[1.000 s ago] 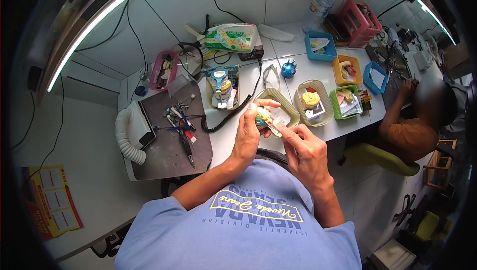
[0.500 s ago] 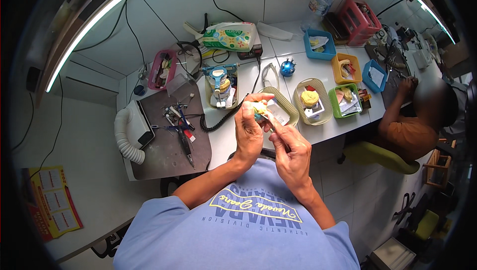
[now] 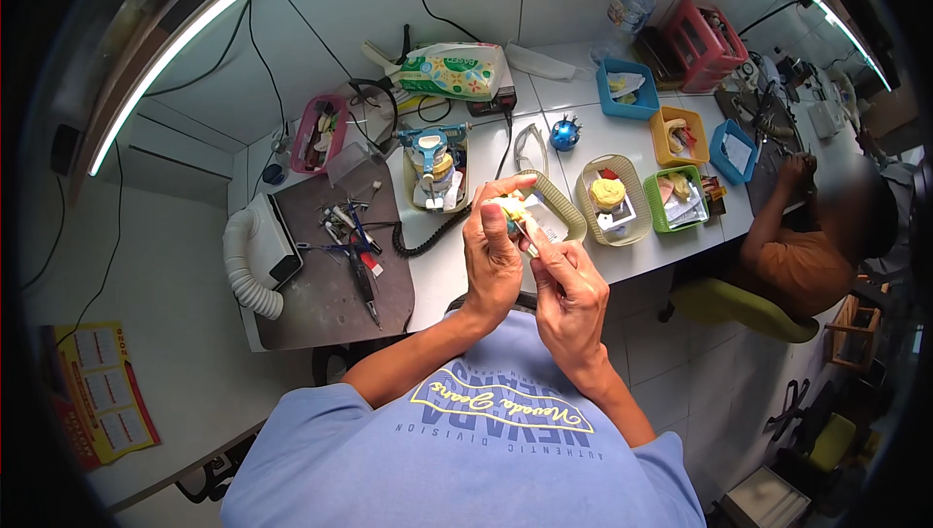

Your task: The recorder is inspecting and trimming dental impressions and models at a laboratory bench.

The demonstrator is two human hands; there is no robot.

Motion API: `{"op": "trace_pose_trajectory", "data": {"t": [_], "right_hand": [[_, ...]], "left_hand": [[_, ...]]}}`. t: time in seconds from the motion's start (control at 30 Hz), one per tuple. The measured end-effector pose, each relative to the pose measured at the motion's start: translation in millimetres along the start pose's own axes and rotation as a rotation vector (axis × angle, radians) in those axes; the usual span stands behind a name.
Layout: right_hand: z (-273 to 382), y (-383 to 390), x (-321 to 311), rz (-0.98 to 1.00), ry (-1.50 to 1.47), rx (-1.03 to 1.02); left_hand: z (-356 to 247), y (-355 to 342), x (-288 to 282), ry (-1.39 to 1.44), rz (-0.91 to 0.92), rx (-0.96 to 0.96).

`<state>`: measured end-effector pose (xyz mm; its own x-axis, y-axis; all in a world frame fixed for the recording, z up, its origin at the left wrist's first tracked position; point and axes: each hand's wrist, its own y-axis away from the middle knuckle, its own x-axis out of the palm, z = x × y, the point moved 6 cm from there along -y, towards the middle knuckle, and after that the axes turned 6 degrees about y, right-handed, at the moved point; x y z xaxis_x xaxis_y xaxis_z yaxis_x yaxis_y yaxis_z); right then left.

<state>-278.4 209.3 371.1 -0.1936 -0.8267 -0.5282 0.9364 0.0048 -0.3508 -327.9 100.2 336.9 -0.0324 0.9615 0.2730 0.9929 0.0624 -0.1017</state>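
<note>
Above the table's front edge, my left hand [image 3: 494, 266] is closed around a small pale yellow piece with some teal on it, which looks like a dental cast [image 3: 508, 205]. Its thumb is raised along the near side, and the fingers hide part of the piece. My right hand [image 3: 571, 303] pinches a slim tool [image 3: 529, 228] with its tip close against the cast; the tool's exact kind is too small to tell. Just beyond both hands stands an olive basket [image 3: 571, 212] with a paper in it.
Left lies a dark mat [image 3: 321, 309] with a handpiece [image 3: 362, 285] and a white hose [image 3: 236, 266]. A basket holds a blue articulator [image 3: 426, 144]. Rightward are a basket with a yellow cast [image 3: 608, 195], a green basket [image 3: 698, 223] and a blue ball-shaped burner [image 3: 565, 133]. Another person [image 3: 812, 256] sits far right.
My left hand has tilted slightly, its thumb now more upright, and the cast has turned a little with it. The right hand stays close by with the tool.
</note>
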Motion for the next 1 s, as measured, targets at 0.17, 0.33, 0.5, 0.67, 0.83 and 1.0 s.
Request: {"op": "trace_pose_trajectory", "data": {"t": [0.17, 0.33, 0.5, 0.67, 0.83, 1.0], "right_hand": [[-7, 3, 3, 0.023, -0.161, 0.168], [-15, 9, 10, 0.025, -0.313, 0.267], [-15, 9, 7, 0.092, -0.191, 0.254], [1, -1, -1, 0.032, 0.028, -0.015], [-2, 6, 7, 0.029, -0.149, 0.162], [-10, 11, 14, 0.053, -0.305, 0.182]], "left_hand": [[3, 1, -3, 0.028, -0.021, -0.012], [12, 0, -4, 0.06, -0.017, -0.012], [13, 2, -7, 0.119, -0.036, 0.007], [8, 4, -7, 0.009, -0.081, 0.049], [8, 3, -8, -0.035, -0.131, 0.118], [10, 3, -10, -0.021, -0.135, 0.145]]}}
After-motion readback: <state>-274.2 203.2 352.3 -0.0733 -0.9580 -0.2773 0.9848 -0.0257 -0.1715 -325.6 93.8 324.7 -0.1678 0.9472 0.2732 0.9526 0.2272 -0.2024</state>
